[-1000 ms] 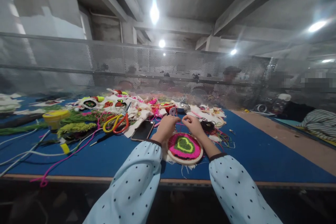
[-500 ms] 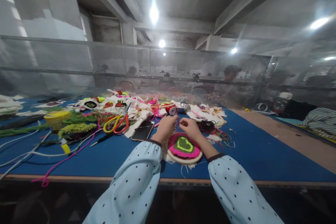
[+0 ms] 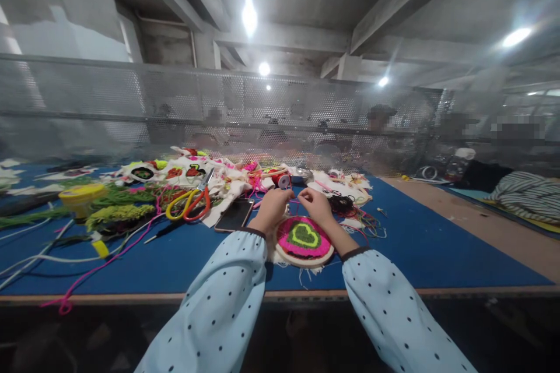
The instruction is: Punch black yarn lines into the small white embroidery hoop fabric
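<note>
An embroidery hoop (image 3: 305, 264) lies on the blue table, its fabric worked in pink with a green heart outlined in yellow-green. Just beyond its left edge is my left hand (image 3: 273, 210), fingers closed in a pinch. My right hand (image 3: 317, 207) is closed in a pinch too, over the hoop's far right side, with the fingertips of both hands a little apart. Some pink yarn (image 3: 297, 207) shows in the gap between them. What the fingertips hold is too small to make out. A spool of red thread (image 3: 283, 181) stands just beyond my left hand.
Left of my hands lie a phone (image 3: 234, 215) and scissors (image 3: 189, 204) with yellow and orange handles. Embroidered cloth pieces (image 3: 210, 172) pile up behind. A yellow-lidded tub (image 3: 82, 201) and loose yarn are further left. Black yarn (image 3: 342, 204) lies to the right. A perforated screen (image 3: 245, 105) stands behind the table.
My hands have drawn slightly apart at the fingertips, with both still pinched. The whole view has shifted a little; the hoop remains in place on the table.
</note>
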